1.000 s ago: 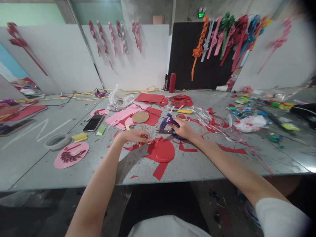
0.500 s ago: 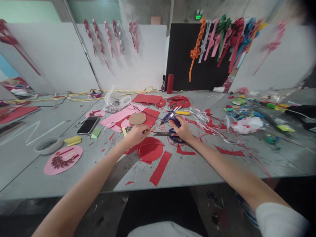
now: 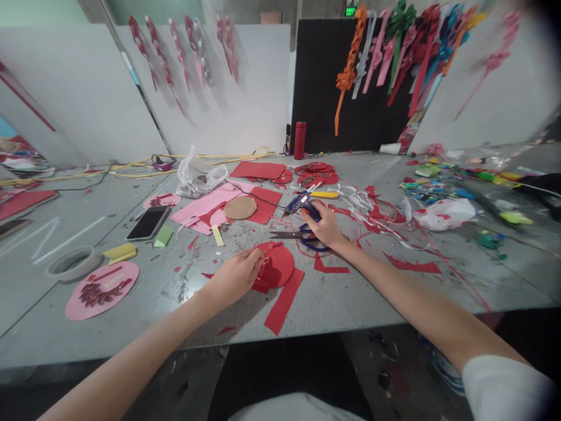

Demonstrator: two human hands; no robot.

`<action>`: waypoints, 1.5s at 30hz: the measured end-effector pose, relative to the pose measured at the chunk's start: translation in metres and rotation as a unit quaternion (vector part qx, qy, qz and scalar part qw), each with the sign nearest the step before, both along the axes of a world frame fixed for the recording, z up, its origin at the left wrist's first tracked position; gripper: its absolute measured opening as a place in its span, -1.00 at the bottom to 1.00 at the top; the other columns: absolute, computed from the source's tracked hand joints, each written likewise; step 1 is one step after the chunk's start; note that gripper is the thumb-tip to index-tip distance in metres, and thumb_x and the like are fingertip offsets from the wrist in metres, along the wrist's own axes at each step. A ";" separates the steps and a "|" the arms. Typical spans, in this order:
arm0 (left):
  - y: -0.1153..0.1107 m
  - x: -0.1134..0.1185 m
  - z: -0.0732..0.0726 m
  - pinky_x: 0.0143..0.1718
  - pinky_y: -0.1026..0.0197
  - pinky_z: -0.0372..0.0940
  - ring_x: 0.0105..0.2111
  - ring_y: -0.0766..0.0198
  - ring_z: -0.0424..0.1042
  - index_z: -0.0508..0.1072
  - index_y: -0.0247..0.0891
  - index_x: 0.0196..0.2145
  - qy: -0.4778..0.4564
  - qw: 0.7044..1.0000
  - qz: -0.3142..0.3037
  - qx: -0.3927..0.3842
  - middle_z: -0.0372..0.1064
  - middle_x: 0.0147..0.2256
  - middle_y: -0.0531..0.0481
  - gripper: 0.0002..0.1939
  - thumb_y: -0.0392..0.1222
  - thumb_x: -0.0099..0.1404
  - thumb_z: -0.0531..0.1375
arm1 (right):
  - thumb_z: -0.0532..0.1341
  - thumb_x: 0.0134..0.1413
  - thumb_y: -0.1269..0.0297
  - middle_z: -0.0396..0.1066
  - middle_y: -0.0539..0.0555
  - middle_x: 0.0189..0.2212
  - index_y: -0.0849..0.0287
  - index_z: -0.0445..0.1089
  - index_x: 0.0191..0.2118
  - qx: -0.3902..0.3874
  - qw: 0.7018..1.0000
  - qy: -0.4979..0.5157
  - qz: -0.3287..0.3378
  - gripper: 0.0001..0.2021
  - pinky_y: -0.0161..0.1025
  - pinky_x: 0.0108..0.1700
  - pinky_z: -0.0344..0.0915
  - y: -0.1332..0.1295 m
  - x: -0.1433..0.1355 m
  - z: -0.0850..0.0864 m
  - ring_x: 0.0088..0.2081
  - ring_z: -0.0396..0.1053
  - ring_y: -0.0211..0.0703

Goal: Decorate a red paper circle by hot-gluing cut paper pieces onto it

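Note:
My right hand (image 3: 325, 227) is wrapped round a blue glue gun (image 3: 300, 202), whose nozzle points left over the table. Just below it lie scissors (image 3: 287, 235) with dark blue handles, blades pointing left. My left hand (image 3: 236, 275) is closed in a pinch at the left edge of a red felt disc (image 3: 280, 266). A small, thin, pale loop-shaped piece (image 3: 265, 261) shows at its fingertips; its kind is not clear. Under the disc's lower edge is a red strip (image 3: 283, 304). Behind my left hand is a round cardboard piece (image 3: 241, 207) among pink and red sheets.
To the left are a phone (image 3: 149, 223), a tape roll (image 3: 73, 263) and a decorated pink disc (image 3: 103, 290). A red bottle (image 3: 300, 140) stands at the back. White ribbons, red scraps and a plastic bag (image 3: 445, 214) lie to the right. The table's front edge is near.
My left hand has come down from beside the cardboard circle to the red disc, with a small pale piece now visible at its fingertips. My right hand still holds the glue gun.

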State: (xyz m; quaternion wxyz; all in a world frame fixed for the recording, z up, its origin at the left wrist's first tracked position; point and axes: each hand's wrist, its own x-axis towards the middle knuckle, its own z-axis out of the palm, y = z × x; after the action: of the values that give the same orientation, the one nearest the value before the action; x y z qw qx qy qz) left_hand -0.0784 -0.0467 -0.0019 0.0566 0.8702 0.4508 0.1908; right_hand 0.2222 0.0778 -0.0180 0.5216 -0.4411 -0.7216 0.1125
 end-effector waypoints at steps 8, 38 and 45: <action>0.018 0.000 0.001 -0.25 0.12 0.35 -0.25 0.12 0.51 0.39 -0.21 -0.08 0.061 0.995 0.046 0.063 0.50 -0.26 -0.10 -0.80 -0.28 0.58 -0.03 | 0.24 0.29 -0.10 0.55 0.12 -0.24 0.11 0.47 -0.17 -0.005 1.000 0.009 -0.001 -0.65 -0.11 -0.13 0.34 0.000 0.001 -0.001 -0.24 0.47 0.01; 0.084 -0.001 0.006 -0.42 0.26 0.24 -0.47 0.28 0.41 0.60 -0.25 -0.40 -0.260 0.955 0.099 -0.109 0.56 -0.45 0.00 -0.63 0.09 0.35 0.23 | 0.27 0.25 -0.16 0.55 0.13 -0.14 0.11 0.41 -0.02 -0.037 0.999 0.010 -0.029 -0.57 -0.06 -0.01 0.39 0.014 0.004 -0.010 -0.14 0.49 0.03; 0.084 -0.001 -0.008 -0.53 0.28 0.19 -0.55 0.28 0.39 0.58 -0.23 -0.44 -0.292 0.933 0.128 -0.167 0.48 -0.54 0.02 -0.65 0.10 0.30 0.26 | 0.18 0.36 0.00 0.43 0.33 0.11 0.17 0.31 0.15 -0.042 0.990 -0.096 -0.090 -0.58 0.14 0.25 0.28 0.043 0.014 -0.026 0.18 0.37 0.18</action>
State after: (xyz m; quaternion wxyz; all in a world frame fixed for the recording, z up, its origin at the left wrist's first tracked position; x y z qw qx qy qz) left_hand -0.0793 0.0376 -0.0103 0.3053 0.6893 0.5471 0.3638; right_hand 0.2366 0.1212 -0.0445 0.4391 -0.5349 -0.7199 0.0525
